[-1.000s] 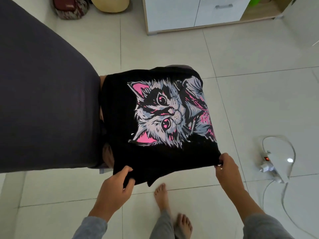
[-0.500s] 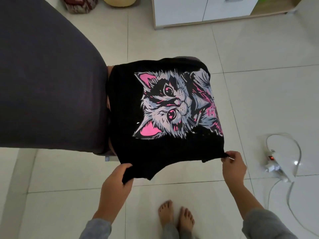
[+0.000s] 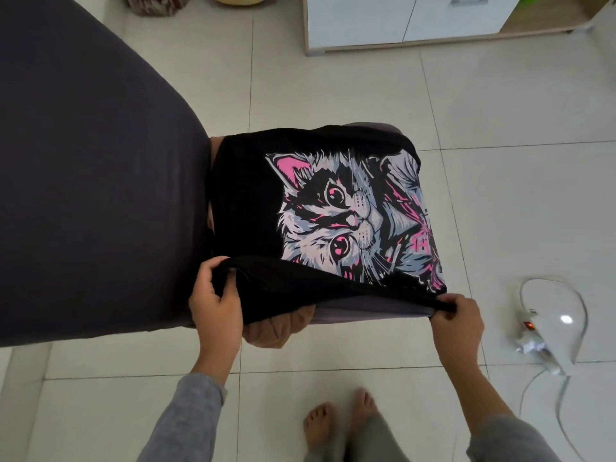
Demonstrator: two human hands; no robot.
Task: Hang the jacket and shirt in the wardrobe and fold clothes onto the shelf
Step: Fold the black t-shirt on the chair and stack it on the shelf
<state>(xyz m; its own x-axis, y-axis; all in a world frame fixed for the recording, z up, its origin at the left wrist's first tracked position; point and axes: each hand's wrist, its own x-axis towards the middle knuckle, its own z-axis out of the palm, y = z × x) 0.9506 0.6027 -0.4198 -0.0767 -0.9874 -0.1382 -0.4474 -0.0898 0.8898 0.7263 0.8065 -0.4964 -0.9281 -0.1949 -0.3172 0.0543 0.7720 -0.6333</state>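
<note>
We hold the near hem of the black cat-print T-shirt [image 3: 245, 195] lifted off the grey seat cushion [image 3: 366, 311] it lies on. Our left hand [image 3: 215, 305] has its fingers curled round the hem's left corner. Our right hand [image 3: 456, 320] pinches the right corner between thumb and fingertips. Between the two grips the hem sags a little, and beyond them the rest lies flat, print up.

The right pinch looks the weaker one, with only a sliver of cloth in it. If it slips as we carry the hem forward, that corner likely drops and the fold lands skewed. Uneven pull between the grips would probably crease the print. Tugging toward ourselves could drag the whole shirt off the cushion onto the floor tiles [image 3: 333, 95]. Just under the left grip a brown shape [image 3: 270, 331] pokes out (we cannot tell what it is), and loose cloth might catch there.
</note>
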